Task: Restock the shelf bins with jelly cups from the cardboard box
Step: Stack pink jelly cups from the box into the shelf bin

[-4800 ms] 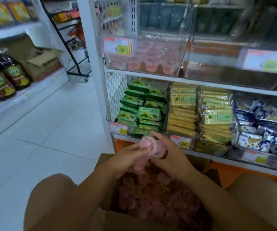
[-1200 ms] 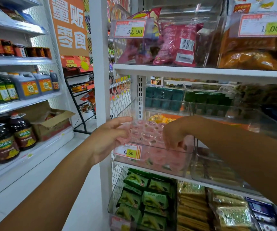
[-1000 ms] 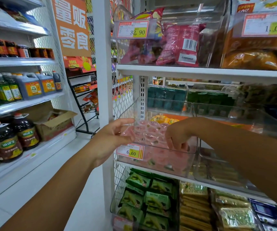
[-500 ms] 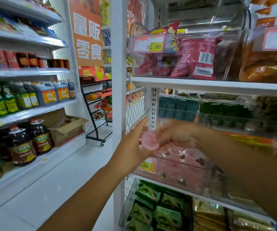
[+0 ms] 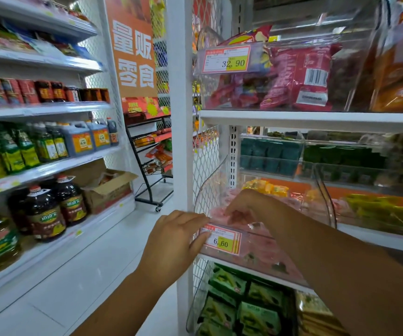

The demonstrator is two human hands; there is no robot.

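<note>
Centrally, low in the frame, a clear plastic bin (image 5: 210, 187) sits on a white shelf (image 5: 377, 238) just right of the white upright post (image 5: 181, 141). The pink jelly cups (image 5: 258, 251) lie inside it, showing through its front wall behind a price tag (image 5: 222, 242) reading 6.60.

The left hand (image 5: 178, 241) comes in from the lower middle. Its fingers are spread flat along the bin's front rim and its thumb touches the left end of the tag, with nothing gripped.

The right hand (image 5: 241, 209) reaches in from the lower right, over the rim and down into the bin. Its fingers (image 5: 232, 215) are curled downward onto the pink cups. Whether they pinch a cup or only rest on the pile cannot be told from here.

Upper right: a second clear bin holds red snack packets (image 5: 299, 76) behind a tag (image 5: 225, 59) reading 32.90.

Bottom centre: green packets (image 5: 244, 309) are stacked on the shelf below the jelly bin.

Left side of the frame: a separate rack carries dark oil bottles (image 5: 47, 214) on its lowest shelf, with an open cardboard carton (image 5: 108, 190) beside them. An orange sign (image 5: 132, 52) with white characters hangs at upper centre.
</note>
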